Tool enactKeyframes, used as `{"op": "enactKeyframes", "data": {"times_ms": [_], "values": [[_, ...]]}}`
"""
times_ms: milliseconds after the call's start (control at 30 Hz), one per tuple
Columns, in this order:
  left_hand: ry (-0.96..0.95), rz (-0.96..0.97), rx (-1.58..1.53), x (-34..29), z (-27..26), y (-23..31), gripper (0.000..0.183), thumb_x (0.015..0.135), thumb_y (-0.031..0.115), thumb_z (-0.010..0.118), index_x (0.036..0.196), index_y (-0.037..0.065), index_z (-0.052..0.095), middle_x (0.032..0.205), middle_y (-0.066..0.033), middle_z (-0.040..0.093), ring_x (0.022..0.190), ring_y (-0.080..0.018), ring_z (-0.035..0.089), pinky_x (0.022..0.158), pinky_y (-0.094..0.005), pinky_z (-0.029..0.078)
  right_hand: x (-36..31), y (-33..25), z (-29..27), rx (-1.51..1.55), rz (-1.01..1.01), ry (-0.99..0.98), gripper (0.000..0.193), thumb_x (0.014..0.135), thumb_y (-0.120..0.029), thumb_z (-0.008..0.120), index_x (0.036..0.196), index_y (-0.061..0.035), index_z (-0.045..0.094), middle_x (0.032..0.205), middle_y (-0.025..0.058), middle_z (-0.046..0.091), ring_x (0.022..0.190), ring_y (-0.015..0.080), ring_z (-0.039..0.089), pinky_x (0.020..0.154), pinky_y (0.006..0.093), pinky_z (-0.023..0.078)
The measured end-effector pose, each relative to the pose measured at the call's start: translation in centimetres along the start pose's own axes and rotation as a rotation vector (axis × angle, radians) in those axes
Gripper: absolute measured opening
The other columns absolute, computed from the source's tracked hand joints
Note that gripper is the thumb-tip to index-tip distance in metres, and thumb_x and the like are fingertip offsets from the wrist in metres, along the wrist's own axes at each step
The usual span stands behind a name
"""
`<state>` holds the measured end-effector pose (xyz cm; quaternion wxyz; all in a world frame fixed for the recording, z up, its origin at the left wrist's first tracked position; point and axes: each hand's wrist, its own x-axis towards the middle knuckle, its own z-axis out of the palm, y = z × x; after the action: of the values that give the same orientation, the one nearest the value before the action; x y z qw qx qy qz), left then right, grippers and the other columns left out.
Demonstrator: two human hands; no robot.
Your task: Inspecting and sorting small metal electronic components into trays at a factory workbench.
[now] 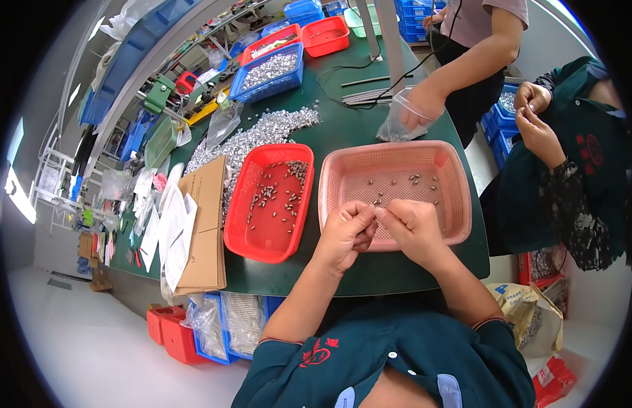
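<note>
The small metal piece (377, 207) is a tiny silvery-grey thing, mostly covered by fingertips, so its exact shape cannot be made out. It sits right where the two hands meet, above the near part of the pink basket (463, 197). The left hand (346, 234) pinches it between thumb and bent fingers from one side; the right hand (412, 230) closes on it from the other, thumb pointing toward the left hand and fingers curled under. Just beyond the fingertips, inside the pink basket, lie a few loose metal parts (415, 179), short, grey and roughly cylindrical, some near one another, others apart. The red basket (236, 234), to the left of the left hand, contains many more parts of similar look, scattered over its perforated bottom. Both baskets stand on the green tabletop (316, 277). Past the pink basket, another person's hand (425, 102) reaches into a clear plastic bag (392, 128), and a heap of shiny silver pieces (261, 136) spreads behind the red basket.
</note>
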<state>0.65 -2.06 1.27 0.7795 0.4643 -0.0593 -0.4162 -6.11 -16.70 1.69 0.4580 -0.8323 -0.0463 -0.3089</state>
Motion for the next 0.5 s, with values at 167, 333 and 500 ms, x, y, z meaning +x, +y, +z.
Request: {"op": "enactKeyframes", "data": {"times_ms": [167,333,500], "values": [[-0.042,-0.007,-0.017,0.1,1.1,0.6,0.014,0.088,0.018,0.056,0.081,0.007,0.051,0.060,-0.0022,0.052,0.039,-0.0026,0.031,0.036,-0.0173,0.021,-0.3,1.4,-0.3,0.634,0.470,-0.108,0.027,0.083,-0.016,0.059,0.063,0.0017,0.052,0.051,0.0062,0.046,0.050,0.0071,0.042,0.044,0.0273,0.035],[-0.060,0.026,0.145,0.0,0.9,0.3,0.013,0.090,0.020,0.054,0.088,0.008,0.048,0.058,-0.0033,0.051,0.038,-0.0034,0.030,0.036,-0.0168,0.021,0.0,1.0,-1.2,0.411,0.332,-0.184,0.027,0.084,-0.016,0.059,0.064,0.0020,0.052,0.052,0.0050,0.045,0.050,0.0063,0.041,0.044,0.0261,0.035],[-0.060,-0.047,0.052,0.4,0.7,0.3,0.017,0.090,0.023,0.053,0.087,0.008,0.046,0.058,-0.0033,0.050,0.039,-0.0036,0.030,0.036,-0.0169,0.020,-0.7,1.2,-0.3,0.411,0.363,-0.145,0.028,0.084,-0.017,0.058,0.064,0.0014,0.053,0.053,0.0027,0.046,0.051,0.0057,0.042,0.045,0.0247,0.034]]}}
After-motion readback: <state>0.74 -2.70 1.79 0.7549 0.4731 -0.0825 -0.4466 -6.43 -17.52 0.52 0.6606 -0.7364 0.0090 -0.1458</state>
